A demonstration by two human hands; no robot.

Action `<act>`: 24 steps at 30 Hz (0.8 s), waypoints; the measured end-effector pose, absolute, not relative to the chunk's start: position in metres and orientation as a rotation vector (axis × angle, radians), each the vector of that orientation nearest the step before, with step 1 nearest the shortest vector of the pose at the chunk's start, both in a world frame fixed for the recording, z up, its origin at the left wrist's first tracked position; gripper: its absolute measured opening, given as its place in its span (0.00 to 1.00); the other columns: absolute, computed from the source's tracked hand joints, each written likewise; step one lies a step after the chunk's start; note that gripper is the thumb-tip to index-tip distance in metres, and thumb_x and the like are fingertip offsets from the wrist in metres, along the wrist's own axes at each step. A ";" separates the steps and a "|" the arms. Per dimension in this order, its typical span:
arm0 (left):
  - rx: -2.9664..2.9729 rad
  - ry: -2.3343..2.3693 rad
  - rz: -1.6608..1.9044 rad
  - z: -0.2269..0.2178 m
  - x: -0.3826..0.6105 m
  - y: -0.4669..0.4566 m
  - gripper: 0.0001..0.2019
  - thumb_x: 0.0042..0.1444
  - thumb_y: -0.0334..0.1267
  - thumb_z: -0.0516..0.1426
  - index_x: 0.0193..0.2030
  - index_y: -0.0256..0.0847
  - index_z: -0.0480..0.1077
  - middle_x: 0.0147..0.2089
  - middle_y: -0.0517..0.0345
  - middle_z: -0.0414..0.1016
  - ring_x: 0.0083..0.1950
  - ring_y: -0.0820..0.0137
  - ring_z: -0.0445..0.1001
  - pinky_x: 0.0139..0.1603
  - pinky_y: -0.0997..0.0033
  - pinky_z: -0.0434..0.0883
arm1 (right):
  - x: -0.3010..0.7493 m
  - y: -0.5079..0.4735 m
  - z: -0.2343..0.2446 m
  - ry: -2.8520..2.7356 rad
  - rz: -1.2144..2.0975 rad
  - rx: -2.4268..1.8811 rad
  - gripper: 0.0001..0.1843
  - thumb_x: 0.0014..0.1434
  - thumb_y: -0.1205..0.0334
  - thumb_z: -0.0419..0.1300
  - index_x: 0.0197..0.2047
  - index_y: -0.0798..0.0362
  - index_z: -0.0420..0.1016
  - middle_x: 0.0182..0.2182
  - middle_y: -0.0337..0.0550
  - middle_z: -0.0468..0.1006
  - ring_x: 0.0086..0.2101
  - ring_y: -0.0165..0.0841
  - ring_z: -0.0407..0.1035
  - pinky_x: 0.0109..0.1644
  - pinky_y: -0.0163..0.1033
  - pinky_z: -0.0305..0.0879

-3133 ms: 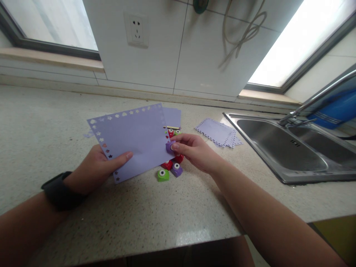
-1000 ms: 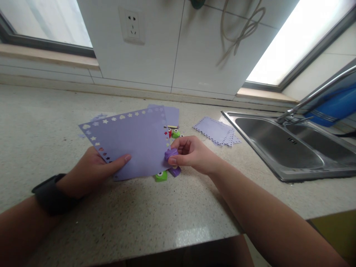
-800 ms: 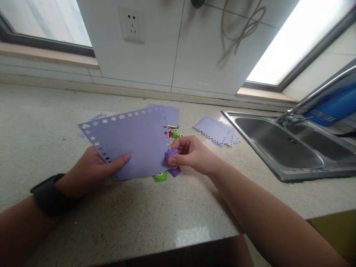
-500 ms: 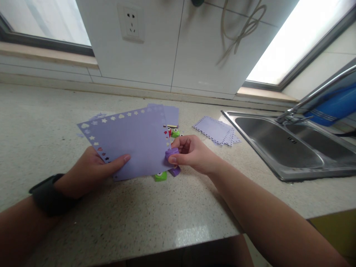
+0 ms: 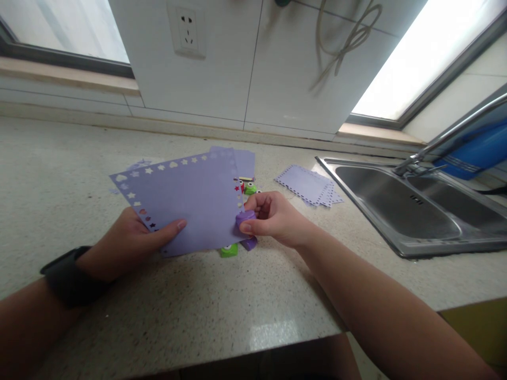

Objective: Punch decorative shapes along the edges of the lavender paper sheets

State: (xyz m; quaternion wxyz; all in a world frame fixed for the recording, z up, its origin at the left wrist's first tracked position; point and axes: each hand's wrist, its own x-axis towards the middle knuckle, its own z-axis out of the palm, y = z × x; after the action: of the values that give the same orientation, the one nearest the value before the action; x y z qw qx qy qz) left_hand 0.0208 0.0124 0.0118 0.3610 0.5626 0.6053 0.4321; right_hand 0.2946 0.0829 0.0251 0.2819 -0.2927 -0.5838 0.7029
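Note:
My left hand point(image 5: 132, 244) holds a lilac paper sheet point(image 5: 190, 198) by its lower left corner, thumb on top. Small star and heart holes run along the sheet's top, left and right edges. My right hand point(image 5: 277, 217) pinches a small purple craft punch point(image 5: 245, 217) clamped on the sheet's lower right edge. Under the sheet and hand lie more little punches: a green one point(image 5: 229, 250), a purple one point(image 5: 250, 243), and another green one point(image 5: 250, 187) further back.
A speckled stone counter point(image 5: 198, 306) runs to a front edge near me. A stack of punched lilac sheets point(image 5: 307, 184) lies right of the hands, more lilac paper point(image 5: 244, 162) behind. A steel sink point(image 5: 400, 211) with tap is at right. A wall socket point(image 5: 186, 29) is above.
Since three seconds ago the punch in my right hand has moved down the sheet's right edge toward its lower corner. Over the last second both hands are almost still.

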 end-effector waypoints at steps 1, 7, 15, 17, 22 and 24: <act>1.456 1.560 1.112 0.012 0.021 0.012 0.16 0.51 0.44 0.70 0.49 0.54 0.80 0.48 0.59 0.89 0.53 0.51 0.85 0.61 0.50 0.80 | 0.295 0.083 0.025 -1.566 1.882 -0.785 0.18 0.41 0.62 0.81 0.28 0.56 0.77 0.21 0.37 0.80 0.21 0.27 0.73 0.23 0.30 0.70; 1.495 1.575 1.123 0.012 0.019 0.011 0.17 0.50 0.46 0.71 0.47 0.53 0.82 0.46 0.57 0.89 0.52 0.50 0.86 0.60 0.51 0.80 | 0.295 0.082 0.023 -1.600 1.867 -0.773 0.17 0.44 0.60 0.80 0.27 0.55 0.76 0.21 0.37 0.78 0.20 0.26 0.72 0.22 0.31 0.69; 1.505 1.560 1.121 0.006 0.016 0.013 0.16 0.54 0.45 0.69 0.50 0.51 0.82 0.51 0.55 0.88 0.54 0.51 0.85 0.62 0.49 0.79 | 0.293 0.082 0.023 -1.589 1.848 -0.774 0.17 0.43 0.62 0.80 0.27 0.56 0.76 0.21 0.37 0.79 0.20 0.26 0.71 0.22 0.30 0.68; 1.512 1.547 1.129 0.006 0.016 0.013 0.13 0.56 0.44 0.68 0.49 0.51 0.82 0.55 0.56 0.87 0.57 0.51 0.83 0.65 0.47 0.76 | 0.294 0.083 0.023 -1.572 1.848 -0.763 0.17 0.42 0.63 0.80 0.28 0.56 0.77 0.21 0.37 0.79 0.21 0.26 0.72 0.23 0.30 0.68; 1.493 1.510 1.161 0.008 0.016 0.013 0.07 0.59 0.43 0.66 0.44 0.53 0.83 0.59 0.58 0.84 0.61 0.53 0.81 0.69 0.46 0.71 | 0.298 0.088 0.020 -1.536 1.827 -0.725 0.16 0.44 0.62 0.80 0.30 0.56 0.79 0.22 0.37 0.79 0.22 0.26 0.72 0.26 0.30 0.69; 1.476 1.509 1.176 0.008 0.017 0.013 0.08 0.58 0.43 0.66 0.45 0.53 0.83 0.57 0.58 0.85 0.61 0.52 0.81 0.69 0.46 0.72 | 0.299 0.090 0.019 -1.533 1.817 -0.719 0.16 0.44 0.61 0.80 0.30 0.56 0.79 0.21 0.36 0.78 0.22 0.25 0.71 0.26 0.30 0.69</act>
State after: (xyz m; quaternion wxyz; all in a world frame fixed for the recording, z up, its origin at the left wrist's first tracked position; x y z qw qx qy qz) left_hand 0.0166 0.0133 0.0079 0.3547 0.5711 0.5838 0.4551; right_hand 0.2994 0.0903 0.0185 0.3234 -0.2739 -0.5841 0.6923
